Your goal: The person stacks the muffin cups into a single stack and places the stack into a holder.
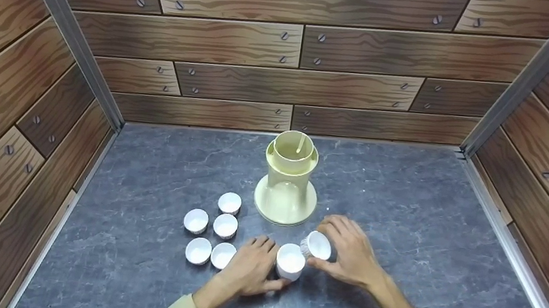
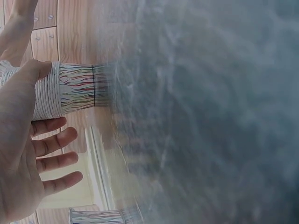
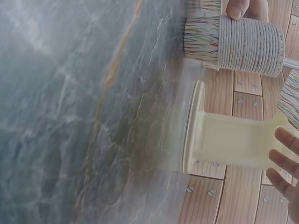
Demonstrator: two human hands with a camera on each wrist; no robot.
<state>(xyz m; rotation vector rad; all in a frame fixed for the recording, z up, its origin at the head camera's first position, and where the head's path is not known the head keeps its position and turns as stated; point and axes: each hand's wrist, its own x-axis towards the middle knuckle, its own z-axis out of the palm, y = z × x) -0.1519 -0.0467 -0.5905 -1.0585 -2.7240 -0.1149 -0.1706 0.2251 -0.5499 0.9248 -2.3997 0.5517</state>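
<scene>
A tall stack of nested paper cups with coloured squiggle lines stands upright on the table. My left hand grips it from the left, thumb on the near side; in the left wrist view its other fingers spread out below the stack. Just right of the stack, a single paper cup is held tilted, mouth toward the camera, between the thumb and fingers of my right hand. In the right wrist view, the edge of this cup shows above the right fingertips.
Several paper cups stand upright in loose rows left of my left hand, one partly hidden by it. A pale yellow round-based plastic stand with an open cylinder on top rises behind the hands. Wood-patterned walls enclose the table.
</scene>
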